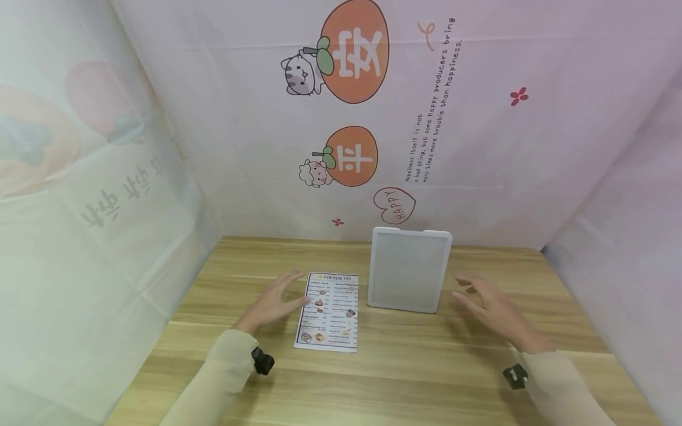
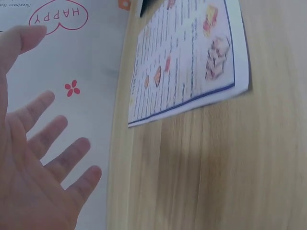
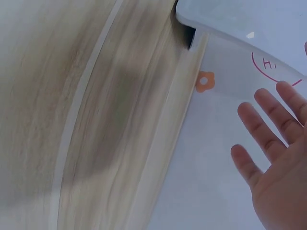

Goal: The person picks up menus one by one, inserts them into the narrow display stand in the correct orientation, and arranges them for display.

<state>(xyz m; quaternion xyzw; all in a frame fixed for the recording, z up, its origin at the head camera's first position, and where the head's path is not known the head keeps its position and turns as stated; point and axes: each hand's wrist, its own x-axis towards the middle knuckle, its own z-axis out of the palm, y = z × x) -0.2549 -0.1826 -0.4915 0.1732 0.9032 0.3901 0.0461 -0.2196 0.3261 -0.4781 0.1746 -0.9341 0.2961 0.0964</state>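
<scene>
Our left hand (image 1: 272, 303) and right hand (image 1: 492, 310) hover spread, holding nothing; only the head view shows the tray (image 1: 407, 269) beside the menu (image 1: 329, 310), mid-desk (image 1: 405, 378).

- Left hand (image 1: 274, 305): held left of centre, palm down, fingers spread and straight, gripping nothing.
- Right hand (image 1: 492, 310): held at the right, fingers spread and slightly bent, gripping nothing.
- Both forearms wear pale sleeves, reaching in from the near edge.
</scene>
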